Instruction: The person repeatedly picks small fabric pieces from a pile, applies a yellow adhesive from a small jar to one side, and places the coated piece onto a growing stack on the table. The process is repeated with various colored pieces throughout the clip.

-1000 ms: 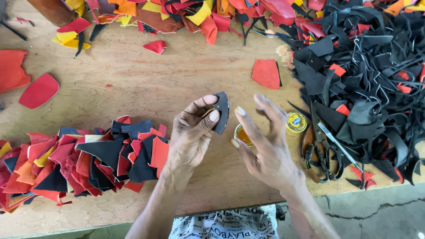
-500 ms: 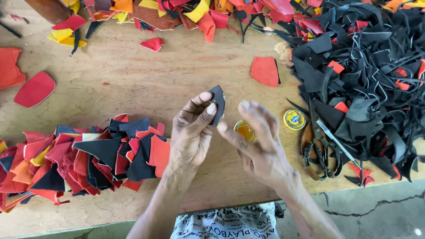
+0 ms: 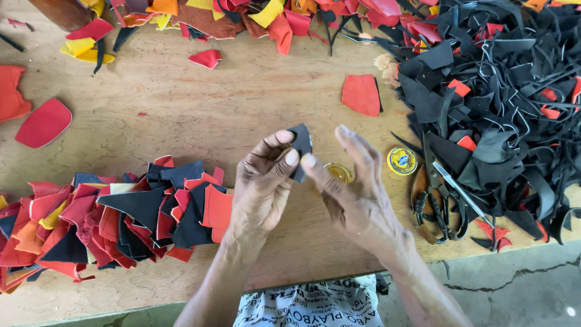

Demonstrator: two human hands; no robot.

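Observation:
My left hand (image 3: pixel 263 181) pinches a small black leather piece (image 3: pixel 301 144) between thumb and fingers, holding it upright above the wooden table (image 3: pixel 200 115). My right hand (image 3: pixel 354 194) is just right of it, fingers spread, with one fingertip touching the piece's lower edge. A small open tin with yellow-brown paste (image 3: pixel 339 172) sits on the table right behind my right fingers. Its round yellow lid (image 3: pixel 402 161) lies a little further right.
A row of overlapping red, black and orange leather pieces (image 3: pixel 121 212) lies at the left front. A big heap of black scraps (image 3: pixel 502 103) fills the right. Scissors (image 3: pixel 439 194) lie by the heap. Loose red pieces (image 3: pixel 361 94) and coloured offcuts (image 3: pixel 254 15) lie beyond.
My right hand has moved in toward the black piece, and its fingertip now touches the piece. The left hand has kept holding the piece in nearly the same place.

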